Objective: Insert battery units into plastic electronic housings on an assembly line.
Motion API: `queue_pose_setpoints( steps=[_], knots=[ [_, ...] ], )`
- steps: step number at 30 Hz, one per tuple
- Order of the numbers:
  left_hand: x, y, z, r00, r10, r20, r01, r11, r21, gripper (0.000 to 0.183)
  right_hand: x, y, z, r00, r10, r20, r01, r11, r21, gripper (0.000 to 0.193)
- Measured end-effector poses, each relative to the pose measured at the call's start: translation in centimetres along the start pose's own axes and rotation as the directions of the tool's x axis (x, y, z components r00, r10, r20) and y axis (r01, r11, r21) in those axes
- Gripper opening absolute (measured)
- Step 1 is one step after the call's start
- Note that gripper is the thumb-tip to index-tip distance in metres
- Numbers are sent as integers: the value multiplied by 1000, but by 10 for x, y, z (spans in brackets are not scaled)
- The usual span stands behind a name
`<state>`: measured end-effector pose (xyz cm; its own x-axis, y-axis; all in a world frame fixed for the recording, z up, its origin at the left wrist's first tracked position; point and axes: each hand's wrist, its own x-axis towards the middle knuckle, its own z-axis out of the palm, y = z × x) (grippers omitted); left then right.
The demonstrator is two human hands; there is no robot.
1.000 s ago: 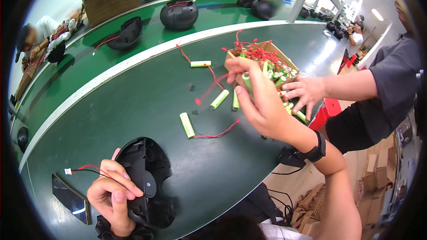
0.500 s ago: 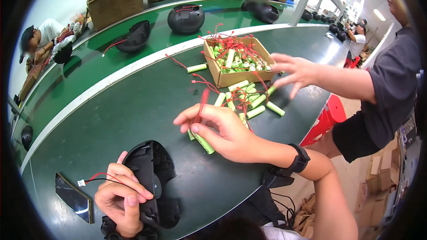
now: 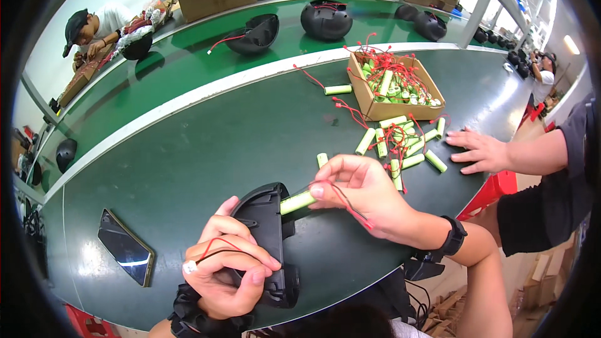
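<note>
My left hand (image 3: 228,269) is closed round a black curved plastic shell (image 3: 268,216), its hollow side turned toward the right. A red and a black wire with a white connector (image 3: 190,267) lie across the fingers of that hand. Between thumb and fingers, my right hand (image 3: 369,197) pinches a green cylindrical battery (image 3: 298,202). The battery's far end is at the shell's upper right edge; whether it touches cannot be told. Its red and black leads loop over my right hand. Just past my right fingers lies another green battery (image 3: 322,160).
An open cardboard box (image 3: 400,111) of wired green batteries stands beyond, with several loose batteries (image 3: 413,161) before it. A co-worker's hand (image 3: 482,152) rests on the table at right. A smartphone (image 3: 125,247) lies at left. Black shells (image 3: 327,20) stand on the green belt behind.
My right hand has come down to the shell with a battery. The view has shifted left. The co-worker's hand has lowered from beside the box onto the table.
</note>
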<state>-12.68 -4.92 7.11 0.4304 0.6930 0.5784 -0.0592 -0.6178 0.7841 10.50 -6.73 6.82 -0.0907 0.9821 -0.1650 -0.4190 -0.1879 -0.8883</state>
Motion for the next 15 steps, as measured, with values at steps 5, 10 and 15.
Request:
queue_pose_setpoints(
  steps=[5, 10, 15],
  knots=[
    [-2, 5, -2, 997, 15, 71, -18, 999, 46, 6, -7, 14, 17, 998, 17, -66, -9, 994, 108, 11],
    [-4, 10, -1, 984, 14, 178, -40, 989, 146, 5, -8, 25, 26, 995, 31, -99, -19, 992, 123, 11],
    [-1, 14, -1, 983, -10, 185, -15, 991, 134, 10, -10, 11, 26, 985, 162, -56, -166, 983, -82, 14]
  ],
)
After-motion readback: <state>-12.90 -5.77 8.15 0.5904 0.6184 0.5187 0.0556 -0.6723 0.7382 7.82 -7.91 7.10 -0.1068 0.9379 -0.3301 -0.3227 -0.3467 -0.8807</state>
